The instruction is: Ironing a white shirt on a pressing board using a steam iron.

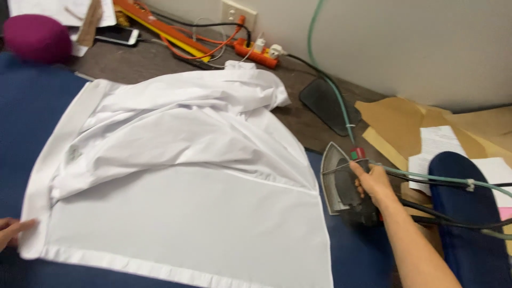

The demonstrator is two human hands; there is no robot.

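Observation:
A white shirt (176,176) lies spread on a dark blue padded surface (26,106), its lower part flat and its upper part bunched in folds. My right hand (373,184) grips the handle of a grey steam iron (338,178), which is tipped so its soleplate faces the shirt's right edge. A green hose (330,80) and black cables run from the iron. My left hand (12,230) rests at the far left, fingertips touching the shirt's lower left corner.
A dark iron rest pad (325,104) lies behind the iron. Brown paper and white sheets (437,141) lie at right beside a blue padded sleeve board (469,213). An orange power strip (256,53), a phone (116,35) and a purple cushion (36,37) sit along the back.

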